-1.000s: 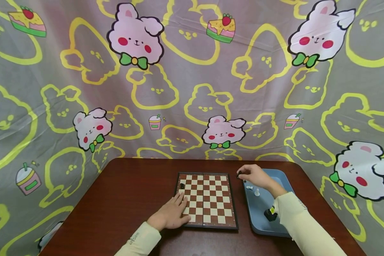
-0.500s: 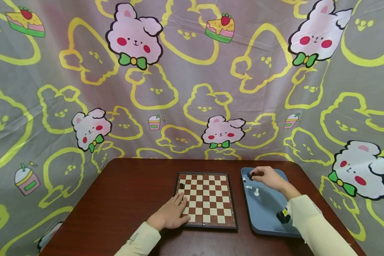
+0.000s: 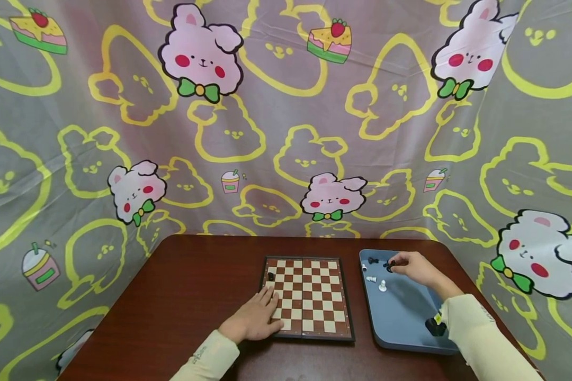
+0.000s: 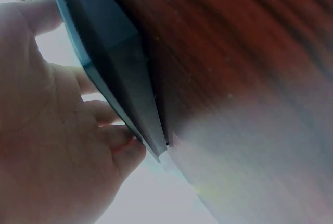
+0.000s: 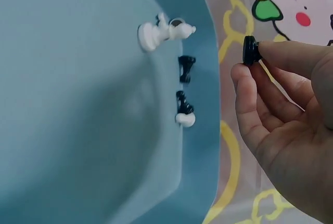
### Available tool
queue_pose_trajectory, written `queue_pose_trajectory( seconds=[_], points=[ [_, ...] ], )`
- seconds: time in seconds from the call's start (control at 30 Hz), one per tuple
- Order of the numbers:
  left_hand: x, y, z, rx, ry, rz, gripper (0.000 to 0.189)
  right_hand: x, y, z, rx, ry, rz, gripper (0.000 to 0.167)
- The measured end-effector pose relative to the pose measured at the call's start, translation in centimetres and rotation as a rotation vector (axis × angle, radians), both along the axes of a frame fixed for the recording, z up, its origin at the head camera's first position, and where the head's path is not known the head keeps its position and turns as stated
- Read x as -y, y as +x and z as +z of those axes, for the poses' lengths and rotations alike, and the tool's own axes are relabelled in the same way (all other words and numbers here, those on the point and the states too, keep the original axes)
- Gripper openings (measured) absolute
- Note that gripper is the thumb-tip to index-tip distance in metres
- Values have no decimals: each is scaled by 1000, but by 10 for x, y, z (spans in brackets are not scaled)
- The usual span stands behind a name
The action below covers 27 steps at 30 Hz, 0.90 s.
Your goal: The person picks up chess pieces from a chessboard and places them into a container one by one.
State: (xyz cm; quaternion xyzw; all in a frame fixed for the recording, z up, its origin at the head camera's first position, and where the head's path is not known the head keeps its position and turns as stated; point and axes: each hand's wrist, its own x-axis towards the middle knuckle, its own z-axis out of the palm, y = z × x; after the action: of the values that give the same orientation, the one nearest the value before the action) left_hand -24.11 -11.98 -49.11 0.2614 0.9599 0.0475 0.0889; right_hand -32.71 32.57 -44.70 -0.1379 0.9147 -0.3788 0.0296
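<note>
My left hand (image 3: 256,317) lies with fingers extended on the left edge of the chessboard (image 3: 321,296); in the left wrist view the palm (image 4: 47,109) is beside the board's dark rim (image 4: 122,67). A small black chess piece (image 3: 270,276) stands on a square near the board's left edge. Over the back of the blue tray (image 3: 400,317), my right hand (image 3: 416,267) pinches a black chess piece (image 5: 251,50) between thumb and fingertips; its top is hidden. Under it in the tray are another black piece (image 3: 373,260) and a white pawn (image 3: 383,286), which stands upright.
White pieces (image 3: 371,279) lie near the tray's left wall. A black device with a yellow mark (image 3: 435,326) sits at the right wrist. Brown table surface (image 3: 195,280) extends left of the board, and a patterned curtain (image 3: 276,132) encloses the table.
My right hand has moved right, from beside the tray's back left corner to over the tray, uncovering a black piece in that corner. My left hand has stayed in place.
</note>
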Motion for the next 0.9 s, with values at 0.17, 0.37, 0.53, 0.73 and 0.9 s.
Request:
queue_pose_trajectory(
  seconds=[0.17,0.37,0.53,0.73,0.9],
  points=[
    [0,0,1,2,1,-6,75,-8,0,-6,-1,24,-20,19],
    [1,-1,-1,7,13,-18,75,-15,2,-11,20,26,-50,21],
    [0,-1,-1,10,17,-10,75,-18,3,-13,28,10,-58,22],
    [0,-1,0,11,11,-7,75,-20,5,-14,50,12,-84,26],
    [1,-1,-1,12,15,-11,75,-21,6,-15,65,-8,-81,24]
  ],
)
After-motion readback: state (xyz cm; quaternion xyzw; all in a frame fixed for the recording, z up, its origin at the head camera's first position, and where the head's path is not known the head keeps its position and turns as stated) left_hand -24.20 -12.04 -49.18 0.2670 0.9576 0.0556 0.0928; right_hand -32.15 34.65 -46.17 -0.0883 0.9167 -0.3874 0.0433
